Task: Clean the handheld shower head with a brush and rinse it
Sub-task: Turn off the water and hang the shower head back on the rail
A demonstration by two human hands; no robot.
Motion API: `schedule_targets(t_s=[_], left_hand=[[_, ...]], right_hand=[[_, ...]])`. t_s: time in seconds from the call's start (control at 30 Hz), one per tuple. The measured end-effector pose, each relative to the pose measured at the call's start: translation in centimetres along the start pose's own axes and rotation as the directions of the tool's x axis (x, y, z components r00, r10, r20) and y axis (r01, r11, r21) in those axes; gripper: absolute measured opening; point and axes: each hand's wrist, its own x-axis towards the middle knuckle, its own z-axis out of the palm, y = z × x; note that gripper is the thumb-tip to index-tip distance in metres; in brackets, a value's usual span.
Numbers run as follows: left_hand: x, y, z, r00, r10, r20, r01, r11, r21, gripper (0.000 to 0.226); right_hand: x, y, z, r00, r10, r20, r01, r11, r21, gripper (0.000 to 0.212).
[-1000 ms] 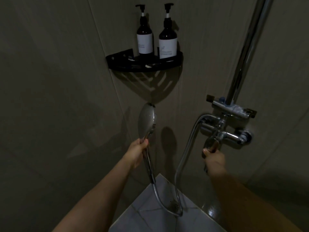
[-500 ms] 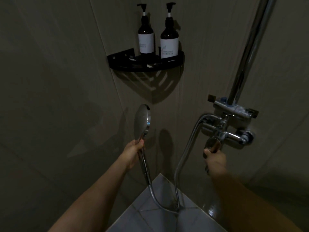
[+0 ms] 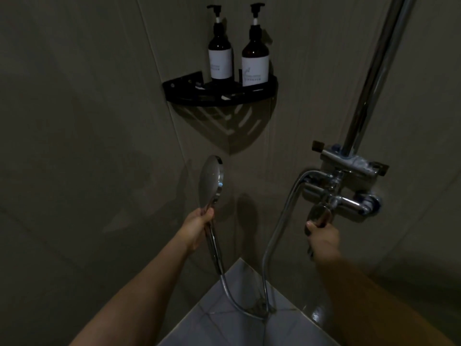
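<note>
a: holding tight, the left hand [image 3: 197,227] has its fingers curled round the handle of the shower head [image 3: 210,178]. the round head sticks up just above the hand, near the corner of the walls.

b: which way does the head face?

a: its flat face is turned to the left, toward the left wall, and we see it almost from the side. the shiny hose [image 3: 272,240] runs down from the handle, loops on the floor tiles [image 3: 224,320] and goes up to the tap [image 3: 344,196].

b: and the other hand?

a: the right hand [image 3: 323,236] grips the tap lever [image 3: 318,217], fingers wrapped round it, thumb on top. i cannot see any water coming out.

b: did anything change?

a: a little. a second ago the head's face was turned more toward us and it sat closer to the corner. now it is further left and more side-on. the right hand stays on the lever.

b: what is on the shelf?

a: a black corner shelf [image 3: 219,94] is up on the wall. two dark pump bottles stand in it, side by side and upright. the left bottle [image 3: 220,56] and the right bottle [image 3: 255,61] both have white labels. the writing is too small to read. a silver pole [image 3: 374,71] goes up from the tap.
</note>
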Motion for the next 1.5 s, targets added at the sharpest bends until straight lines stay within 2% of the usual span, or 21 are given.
schedule_targets(t_s=[0.33, 0.5, 0.6, 0.8, 1.03, 1.33, 1.5], left_hand=[[0.2, 0.1, -1.2, 0.999, -0.010, -0.050, 0.013, 0.999, 0.050, 0.021], [0.2, -0.5, -0.6, 1.000, -0.015, -0.010, 0.016, 0.996, 0.088, 0.021], [0.3, -0.6, -0.2, 1.000, -0.018, -0.009, 0.019, 0.996, 0.083, 0.020], [1.0, -0.3, -1.0, 0.996, 0.004, -0.090, 0.002, 0.998, 0.065, 0.021], [1.0, 0.0, -0.4, 0.999, 0.009, -0.048, -0.007, 0.999, 0.042, 0.022], [1.0, -0.3, 0.3, 1.000, 0.023, -0.015, -0.021, 0.998, 0.067, 0.020], [0.8, -0.4, 1.4, 1.000, 0.021, -0.002, -0.021, 0.999, 0.047, 0.022]], right_hand=[[0.2, 0.3, 0.3, 1.000, 0.001, -0.009, -0.001, 1.000, 0.003, 0.032], [0.3, 0.4, 0.3, 1.000, 0.000, 0.003, 0.000, 1.000, -0.009, 0.033], [0.4, 0.5, 0.2, 1.000, 0.008, 0.015, -0.008, 1.000, 0.001, 0.033], [0.3, 0.3, 0.2, 1.000, 0.010, 0.016, -0.010, 1.000, 0.007, 0.032], [-0.1, 0.2, -0.1, 1.000, -0.012, 0.010, 0.012, 1.000, -0.015, 0.032], [-0.7, 0.3, -0.8, 0.999, -0.053, 0.011, 0.054, 0.989, -0.140, 0.026], [-1.0, -0.1, -1.7, 0.995, -0.076, 0.061, 0.088, 0.966, -0.245, 0.026]])
